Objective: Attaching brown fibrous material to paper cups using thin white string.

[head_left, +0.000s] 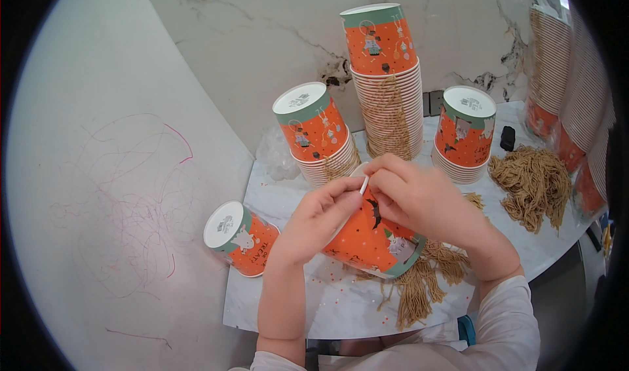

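Observation:
An orange paper bucket [360, 245] with a green band at its base is tilted over the table in front of me, its white rim toward my fingers. My left hand [320, 215] is closed on the rim, thumb against the printed side. From the other side my right hand [419, 197] is closed at the same rim, fingertips bent in close to the left ones. Whether the right fingertips also pinch something small is hidden. Under and beside the bucket's base lie loose brown cords [416, 295], partly covered by it.
Upside-down bucket stacks stand at the left [318, 132], a taller one in the middle [385, 50] and one at the right [464, 135]. Another upturned bucket [252, 243] sits near the left edge. A brown cord heap [534, 184], a black object [508, 138] and wrapped bucket stacks [549, 69] are at right.

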A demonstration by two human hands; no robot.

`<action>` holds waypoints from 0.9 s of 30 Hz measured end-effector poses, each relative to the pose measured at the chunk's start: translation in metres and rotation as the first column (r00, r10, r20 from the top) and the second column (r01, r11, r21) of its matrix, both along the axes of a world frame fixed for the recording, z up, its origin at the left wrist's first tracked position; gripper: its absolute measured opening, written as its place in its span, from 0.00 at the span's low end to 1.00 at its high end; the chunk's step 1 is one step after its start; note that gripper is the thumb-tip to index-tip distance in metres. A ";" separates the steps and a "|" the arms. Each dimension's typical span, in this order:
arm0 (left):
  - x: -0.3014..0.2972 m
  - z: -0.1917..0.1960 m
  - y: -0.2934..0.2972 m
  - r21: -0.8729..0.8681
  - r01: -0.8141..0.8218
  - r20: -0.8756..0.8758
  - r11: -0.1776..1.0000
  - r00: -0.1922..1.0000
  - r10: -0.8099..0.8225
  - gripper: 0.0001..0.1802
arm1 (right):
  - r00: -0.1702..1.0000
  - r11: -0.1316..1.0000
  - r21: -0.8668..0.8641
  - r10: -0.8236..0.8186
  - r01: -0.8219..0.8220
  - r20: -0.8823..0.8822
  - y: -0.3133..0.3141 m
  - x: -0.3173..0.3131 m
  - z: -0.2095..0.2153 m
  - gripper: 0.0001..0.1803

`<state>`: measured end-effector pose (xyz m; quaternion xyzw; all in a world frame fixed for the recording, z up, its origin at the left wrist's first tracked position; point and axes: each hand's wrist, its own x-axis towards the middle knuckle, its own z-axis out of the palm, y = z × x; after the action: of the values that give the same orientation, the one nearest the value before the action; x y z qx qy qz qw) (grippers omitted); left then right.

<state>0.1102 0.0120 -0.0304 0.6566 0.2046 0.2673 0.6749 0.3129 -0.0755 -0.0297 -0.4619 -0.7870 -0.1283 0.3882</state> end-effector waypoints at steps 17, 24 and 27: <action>0.007 -0.004 0.013 0.037 -0.066 -0.167 0.997 0.983 0.072 0.08 | 0.999 0.989 -0.144 0.042 -0.039 0.015 0.007 0.003 -0.007 0.08; 0.005 -0.005 0.013 0.062 -0.023 -0.209 0.998 0.977 0.035 0.09 | 0.998 0.983 -0.177 0.050 -0.044 0.027 0.008 0.000 -0.009 0.09; 0.006 0.000 0.015 0.055 0.006 -0.294 0.998 0.956 0.011 0.08 | 0.998 0.977 -0.206 0.059 -0.054 0.020 0.007 0.002 -0.010 0.09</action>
<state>0.1158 0.0275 -0.0308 0.7072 0.2962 0.1731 0.6182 0.3145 -0.0684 -0.0396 -0.4753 -0.8139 -0.0412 0.3315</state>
